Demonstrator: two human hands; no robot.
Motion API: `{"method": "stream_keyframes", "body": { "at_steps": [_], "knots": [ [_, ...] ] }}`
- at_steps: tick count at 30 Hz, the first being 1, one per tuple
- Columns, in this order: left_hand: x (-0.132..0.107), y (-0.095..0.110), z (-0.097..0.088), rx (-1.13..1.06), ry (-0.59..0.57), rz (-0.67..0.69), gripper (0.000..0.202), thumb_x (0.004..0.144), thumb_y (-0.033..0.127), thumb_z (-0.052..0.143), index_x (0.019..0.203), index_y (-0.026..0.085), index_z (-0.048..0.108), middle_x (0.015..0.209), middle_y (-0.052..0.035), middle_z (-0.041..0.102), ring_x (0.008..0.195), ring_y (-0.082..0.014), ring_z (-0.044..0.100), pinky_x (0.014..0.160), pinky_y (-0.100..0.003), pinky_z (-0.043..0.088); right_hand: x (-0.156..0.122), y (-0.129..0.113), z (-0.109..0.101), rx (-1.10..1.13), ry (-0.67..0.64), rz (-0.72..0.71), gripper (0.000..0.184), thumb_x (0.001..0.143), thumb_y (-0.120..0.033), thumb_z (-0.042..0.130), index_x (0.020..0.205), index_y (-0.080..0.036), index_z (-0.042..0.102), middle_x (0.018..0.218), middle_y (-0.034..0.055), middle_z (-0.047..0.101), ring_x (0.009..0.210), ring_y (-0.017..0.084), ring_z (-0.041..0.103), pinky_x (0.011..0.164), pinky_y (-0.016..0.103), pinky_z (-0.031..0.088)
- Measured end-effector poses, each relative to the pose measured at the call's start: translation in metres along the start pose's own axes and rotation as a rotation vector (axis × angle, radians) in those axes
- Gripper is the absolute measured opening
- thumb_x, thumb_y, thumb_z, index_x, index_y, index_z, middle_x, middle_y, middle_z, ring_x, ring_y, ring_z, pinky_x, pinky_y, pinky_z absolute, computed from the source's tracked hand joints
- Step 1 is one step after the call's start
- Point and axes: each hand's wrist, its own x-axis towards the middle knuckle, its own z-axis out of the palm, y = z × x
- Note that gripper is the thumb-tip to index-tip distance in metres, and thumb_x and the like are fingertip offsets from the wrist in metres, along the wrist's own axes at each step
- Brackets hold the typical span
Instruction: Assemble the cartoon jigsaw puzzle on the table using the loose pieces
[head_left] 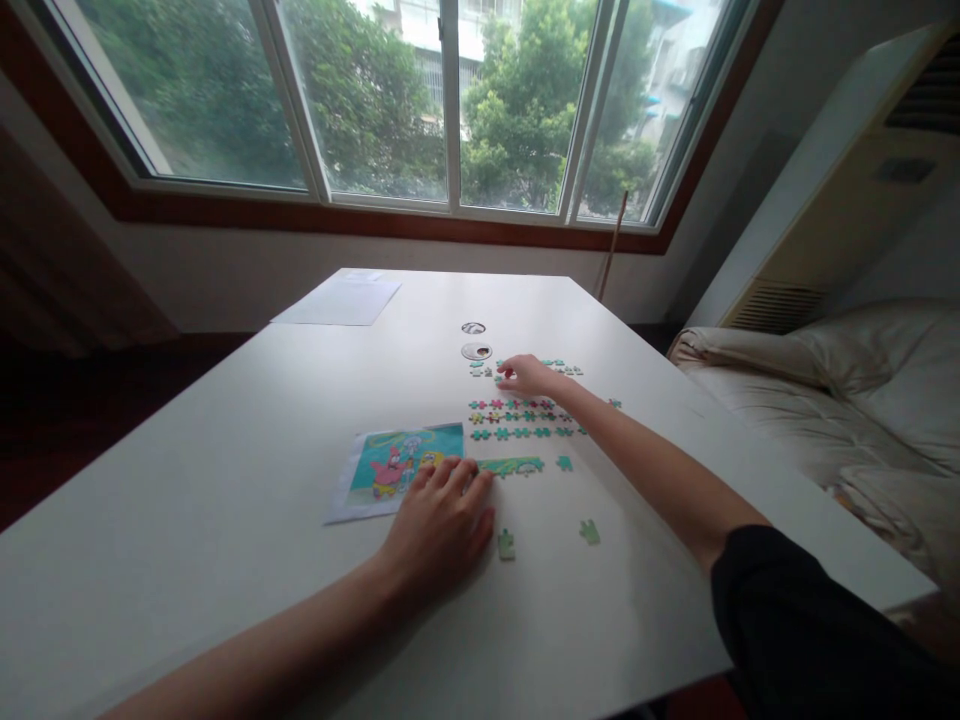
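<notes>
My left hand [442, 520] lies flat and open on the white table [225, 480], its fingertips touching the right edge of a colourful cartoon picture sheet [390, 470] and a short joined strip of puzzle pieces [514, 465]. My right hand [525, 376] reaches far forward with fingers curled down onto loose puzzle pieces [559, 367] at the back of the group; what it pinches is too small to make out. Rows of sorted puzzle pieces [525, 418] lie between the hands. Two single green pieces [507, 544] [589, 531] rest near my left hand.
A sheet of white paper [337, 300] lies at the table's far left. Two round cable holes [475, 340] sit beyond the pieces. A bed with cream bedding [840, 400] stands to the right. A wide window [450, 100] faces the table, and a stick [611, 245] leans below it.
</notes>
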Motion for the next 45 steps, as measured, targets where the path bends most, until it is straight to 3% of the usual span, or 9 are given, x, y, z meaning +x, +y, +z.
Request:
{"method": "stream_keyframes", "body": {
  "at_steps": [10,17,20,24,30,36,42,45],
  "knots": [
    [-0.001,0.000,0.000,-0.014,0.008,0.011,0.027,0.081,0.024,0.045,0.106,0.018,0.055,0.107,-0.0100,0.055,0.104,-0.0264,0.045,0.090,-0.043,0.032,0.014,0.004,-0.002,0.131,-0.141,0.112,0.025,0.065,-0.027,0.067,0.086,-0.013,0.066,0.079,0.0048,0.065,0.062,0.013,0.056,0.054,0.021,0.041],
    [0.000,0.000,0.000,-0.013,0.014,0.015,0.026,0.081,0.023,0.046,0.106,0.019,0.055,0.106,-0.0089,0.055,0.103,-0.0256,0.046,0.090,-0.042,0.033,-0.004,-0.011,-0.001,0.229,-0.008,0.027,0.020,0.063,-0.013,0.061,0.083,-0.012,0.061,0.078,0.0025,0.061,0.066,0.010,0.052,0.059,0.020,0.040],
    [0.000,0.001,-0.001,-0.009,0.009,0.010,0.026,0.081,0.023,0.046,0.105,0.019,0.055,0.106,-0.0086,0.055,0.102,-0.0261,0.046,0.089,-0.043,0.033,-0.027,-0.013,-0.004,0.293,0.040,-0.059,0.019,0.067,-0.013,0.058,0.086,-0.013,0.059,0.075,0.0000,0.059,0.067,0.009,0.051,0.062,0.019,0.040],
    [0.001,0.000,-0.001,-0.014,0.014,0.015,0.027,0.081,0.023,0.046,0.106,0.019,0.055,0.107,-0.0089,0.055,0.103,-0.0261,0.046,0.089,-0.042,0.034,-0.079,-0.006,-0.016,0.536,0.052,-0.180,0.016,0.073,-0.019,0.055,0.086,-0.012,0.061,0.066,-0.0013,0.053,0.059,0.008,0.047,0.056,0.020,0.040],
    [0.000,-0.002,0.002,-0.015,0.011,0.020,0.028,0.081,0.023,0.046,0.108,0.019,0.055,0.108,-0.0096,0.055,0.104,-0.0266,0.045,0.090,-0.044,0.033,-0.144,0.008,-0.025,0.703,-0.049,-0.116,0.027,0.077,-0.033,0.056,0.093,-0.013,0.065,0.066,0.0004,0.055,0.061,0.009,0.049,0.057,0.022,0.042],
    [0.000,-0.002,0.003,-0.021,0.027,0.027,0.028,0.080,0.023,0.046,0.107,0.018,0.055,0.107,-0.0099,0.056,0.104,-0.0265,0.046,0.090,-0.044,0.034,-0.151,0.006,-0.019,0.668,-0.093,-0.062,0.023,0.072,-0.032,0.062,0.087,-0.014,0.066,0.071,0.0023,0.063,0.062,0.010,0.055,0.057,0.022,0.043],
    [0.001,-0.002,0.002,-0.021,0.025,0.030,0.029,0.081,0.023,0.046,0.107,0.018,0.055,0.108,-0.0101,0.055,0.104,-0.0270,0.045,0.089,-0.044,0.034,-0.148,-0.007,-0.019,0.416,-0.117,-0.168,0.018,0.076,-0.024,0.056,0.087,-0.019,0.069,0.078,0.0032,0.069,0.065,0.012,0.058,0.060,0.022,0.043],
    [0.000,-0.002,0.003,-0.016,0.013,0.030,0.029,0.081,0.024,0.045,0.108,0.019,0.055,0.108,-0.0098,0.055,0.104,-0.0270,0.045,0.090,-0.044,0.034,-0.147,-0.008,-0.014,0.369,-0.053,-0.212,0.017,0.077,-0.024,0.056,0.087,-0.020,0.069,0.083,0.0043,0.069,0.073,0.014,0.059,0.067,0.024,0.044]
  ]
}}
